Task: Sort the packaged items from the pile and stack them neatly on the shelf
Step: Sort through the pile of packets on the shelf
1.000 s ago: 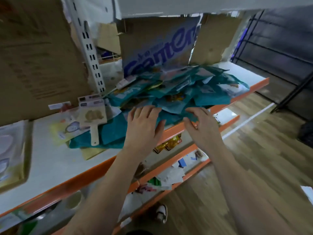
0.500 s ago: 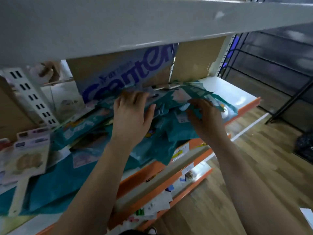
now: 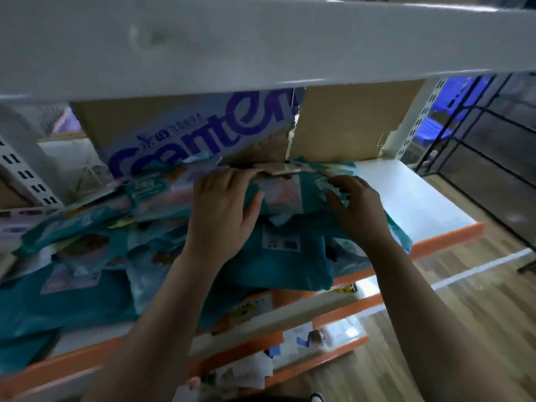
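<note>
Touching the pile (image 3: 284,265), left hand (image 3: 223,216) and right hand (image 3: 358,213) sit beside bare shelf (image 3: 412,207).

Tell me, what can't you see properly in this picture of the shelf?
All in the head view:
Words on the pile of teal plastic packets: blurred and dim.
Packets under the left-hand grip: covered by its palm.
Whether the right-hand grip pinches a packet: too blurred at its fingertips.
Brown cardboard box with blue lettering: top hidden by the grey metal upper shelf, bottom by packets.
</note>
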Tool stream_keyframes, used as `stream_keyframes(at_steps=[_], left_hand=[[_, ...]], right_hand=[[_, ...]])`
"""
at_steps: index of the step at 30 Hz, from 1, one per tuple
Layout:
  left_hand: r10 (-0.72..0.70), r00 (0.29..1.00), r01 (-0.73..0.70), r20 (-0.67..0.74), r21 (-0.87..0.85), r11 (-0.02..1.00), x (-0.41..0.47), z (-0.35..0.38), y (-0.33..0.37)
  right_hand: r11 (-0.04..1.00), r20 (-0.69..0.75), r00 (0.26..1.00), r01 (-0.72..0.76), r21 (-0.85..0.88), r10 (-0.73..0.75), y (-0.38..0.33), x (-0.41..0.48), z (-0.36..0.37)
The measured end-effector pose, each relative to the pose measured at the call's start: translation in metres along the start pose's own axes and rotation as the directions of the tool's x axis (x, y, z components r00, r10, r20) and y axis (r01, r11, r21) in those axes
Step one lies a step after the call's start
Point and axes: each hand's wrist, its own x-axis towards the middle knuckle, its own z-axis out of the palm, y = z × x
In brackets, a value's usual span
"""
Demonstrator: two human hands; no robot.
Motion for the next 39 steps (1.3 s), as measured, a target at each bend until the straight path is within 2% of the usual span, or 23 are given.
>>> stream_keyframes(at_steps=[5,9,11,15,18,21,24,28,31,33,37,39], left_hand=[[-0.134,0.991,0.134,0.000,0.024,0.991,-0.005,0.015,0.044],[-0.303,0.951,0.298,0.057,0.082,0.951,-0.020,0.012,0.059],[-0.358,0.933,0.352,0.032,0.110,0.929,-0.029,0.009,0.062],[-0.399,0.917,0.395,-0.002,0.136,0.908,-0.040,0.004,0.066],[-0.387,0.922,0.385,-0.020,0.139,0.912,-0.043,0.000,0.068],[-0.375,0.927,0.373,-0.010,0.128,0.919,-0.047,-0.001,0.067],[-0.359,0.933,0.355,0.019,0.116,0.928,-0.053,0.001,0.066],[-0.336,0.940,0.329,0.057,0.103,0.939,-0.059,0.002,0.071],[-0.327,0.942,0.321,0.079,0.077,0.944,-0.060,0.004,0.075],[-0.324,0.942,0.319,0.083,0.067,0.945,-0.059,0.007,0.079],[-0.349,0.934,0.344,0.082,0.064,0.937,-0.053,0.012,0.093],[-0.359,0.930,0.356,0.073,0.055,0.933,-0.051,0.014,0.100]], right_hand=[[0.992,0.126,0.985,0.107,0.062,-0.115,0.036,0.023,-0.003],[0.958,0.236,0.931,0.253,0.136,-0.280,0.031,0.033,0.007],[0.954,0.250,0.923,0.266,0.140,-0.293,0.028,0.038,0.014],[0.978,0.261,0.947,0.151,0.144,-0.185,0.023,0.049,0.022],[0.967,0.343,0.931,0.039,0.251,-0.127,0.013,0.050,0.024],[0.933,0.357,0.930,-0.047,0.357,-0.090,0.011,0.044,0.025],[0.902,0.356,0.932,-0.091,0.421,-0.072,0.014,0.033,0.022],[0.898,0.347,0.937,-0.113,0.426,-0.046,0.025,0.017,0.012],[0.852,0.367,0.927,-0.249,0.461,0.072,0.043,0.009,-0.005],[0.786,0.375,0.913,-0.349,0.510,0.162,0.056,0.006,-0.019],[0.703,0.289,0.895,-0.446,0.554,0.340,0.080,0.010,-0.037],[0.654,0.327,0.848,-0.530,0.540,0.417,0.089,0.011,-0.041]])
